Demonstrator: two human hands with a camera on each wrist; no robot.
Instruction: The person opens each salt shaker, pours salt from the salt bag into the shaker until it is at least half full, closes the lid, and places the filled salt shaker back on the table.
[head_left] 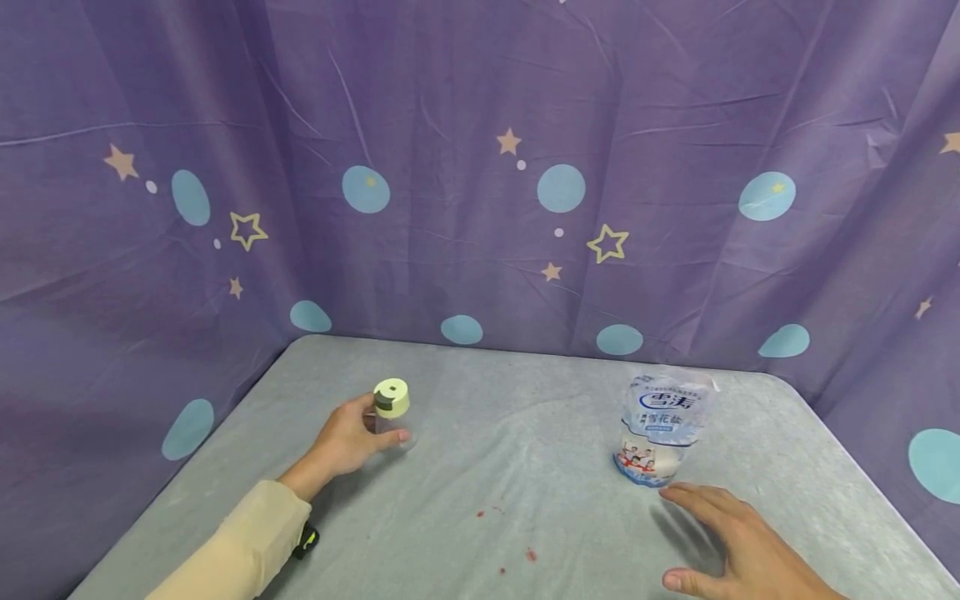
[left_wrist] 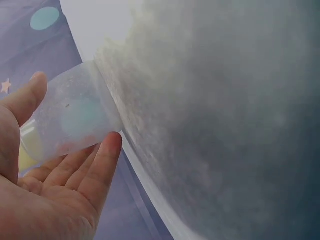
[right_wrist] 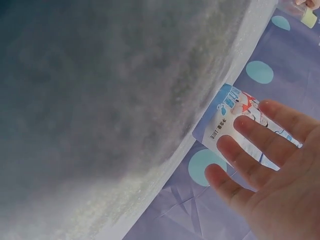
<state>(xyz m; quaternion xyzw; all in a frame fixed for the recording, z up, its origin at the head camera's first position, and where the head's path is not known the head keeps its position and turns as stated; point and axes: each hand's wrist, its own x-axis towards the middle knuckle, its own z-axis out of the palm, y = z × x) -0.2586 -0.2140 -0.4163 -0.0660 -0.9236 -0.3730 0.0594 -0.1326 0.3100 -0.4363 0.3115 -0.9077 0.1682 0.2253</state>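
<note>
A clear jar (left_wrist: 75, 112) with a pale yellow lid (head_left: 392, 398) and a dark grey patch on that lid stands upright on the left of the table. My left hand (head_left: 351, 437) is around it, thumb on the near side and the other fingers behind. In the left wrist view those fingers look extended along the jar's side. Over on the right stands a blue and white salt pouch (head_left: 660, 429). My right hand (head_left: 738, 542) is just in front of it, fingers spread and holding nothing, fingertips close to its lower edge. In the right wrist view the fingers partly hide the pouch (right_wrist: 225, 117).
A grey cloth covers the table (head_left: 517, 475), with a few small red spots (head_left: 531, 554) near the front. A purple curtain (head_left: 465, 100) with stars and blue dots hangs behind and along the sides. A dark band (head_left: 306, 540) shows below the left sleeve (head_left: 247, 533).
</note>
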